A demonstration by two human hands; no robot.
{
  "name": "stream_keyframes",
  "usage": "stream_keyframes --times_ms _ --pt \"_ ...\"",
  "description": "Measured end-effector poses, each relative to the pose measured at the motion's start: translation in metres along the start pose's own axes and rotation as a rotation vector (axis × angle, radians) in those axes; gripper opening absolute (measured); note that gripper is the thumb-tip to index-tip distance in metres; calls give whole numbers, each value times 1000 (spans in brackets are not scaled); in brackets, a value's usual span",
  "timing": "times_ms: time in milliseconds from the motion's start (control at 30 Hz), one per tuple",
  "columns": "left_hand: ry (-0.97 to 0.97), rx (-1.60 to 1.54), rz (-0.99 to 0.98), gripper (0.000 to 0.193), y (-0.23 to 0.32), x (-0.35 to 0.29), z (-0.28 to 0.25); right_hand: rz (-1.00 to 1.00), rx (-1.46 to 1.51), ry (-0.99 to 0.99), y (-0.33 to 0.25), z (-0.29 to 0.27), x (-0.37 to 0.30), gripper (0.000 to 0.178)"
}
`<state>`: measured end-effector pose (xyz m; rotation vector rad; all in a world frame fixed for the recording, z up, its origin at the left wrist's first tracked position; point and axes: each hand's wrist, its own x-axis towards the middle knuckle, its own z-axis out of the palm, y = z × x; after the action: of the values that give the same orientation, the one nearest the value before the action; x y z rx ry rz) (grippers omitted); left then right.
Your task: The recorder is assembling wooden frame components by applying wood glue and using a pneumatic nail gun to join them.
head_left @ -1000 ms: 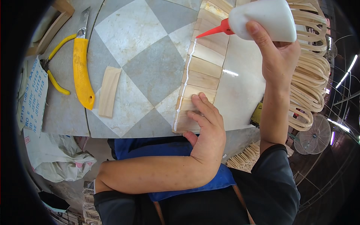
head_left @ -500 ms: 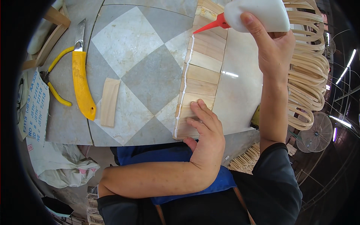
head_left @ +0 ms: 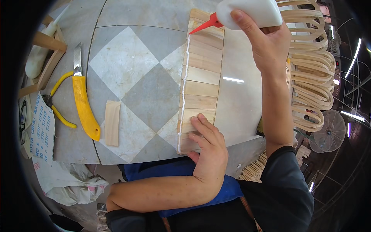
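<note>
My right hand [head_left: 270, 44] grips a white squeeze glue bottle [head_left: 251, 13], tilted so its red nozzle [head_left: 206, 24] points down and left. The nozzle's tip is at the far part of the row of wood pieces [head_left: 201, 89], laid side by side on the table. A white glue bead [head_left: 183, 96] runs along the row's left edge, from the nozzle to the near end. My left hand [head_left: 210, 150] lies over the near pieces with fingers stretched, fingertips touching the wood. One loose wood piece [head_left: 112, 123] lies left of the row.
On the left are a yellow-handled knife [head_left: 85, 110], yellow-handled pliers [head_left: 62, 118], a wooden frame [head_left: 50, 42] with a white bottle [head_left: 35, 60], and a printed sheet [head_left: 41, 127]. Bent wooden loops [head_left: 309, 77] are stacked on the right, near a fan [head_left: 328, 131].
My right hand has moved the nozzle slightly farther along the row, and the glue bead has lengthened toward the far end. My left hand keeps its place; the whole view has shifted.
</note>
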<state>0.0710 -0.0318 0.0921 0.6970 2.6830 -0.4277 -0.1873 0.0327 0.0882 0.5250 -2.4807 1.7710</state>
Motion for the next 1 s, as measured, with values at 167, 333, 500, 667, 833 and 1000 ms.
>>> stream_keyframes --times_ms 167,333,500,667,833,1000 --pt "36 -65 52 49 -7 -1 -2 -7 -62 54 1 -2 7 48" --pt "17 -21 21 73 -2 -1 0 63 -91 52 4 -1 11 50" --pt "25 -15 28 72 -3 0 -2 65 -107 67 1 0 14 53" --pt "38 -67 48 37 -5 0 -1 112 -132 119 0 3 17 55" --pt "32 -26 36 72 -4 2 -1 50 -96 120 4 2 22 57" --pt "39 -18 20 72 -2 2 0 85 -101 138 1 5 25 57"
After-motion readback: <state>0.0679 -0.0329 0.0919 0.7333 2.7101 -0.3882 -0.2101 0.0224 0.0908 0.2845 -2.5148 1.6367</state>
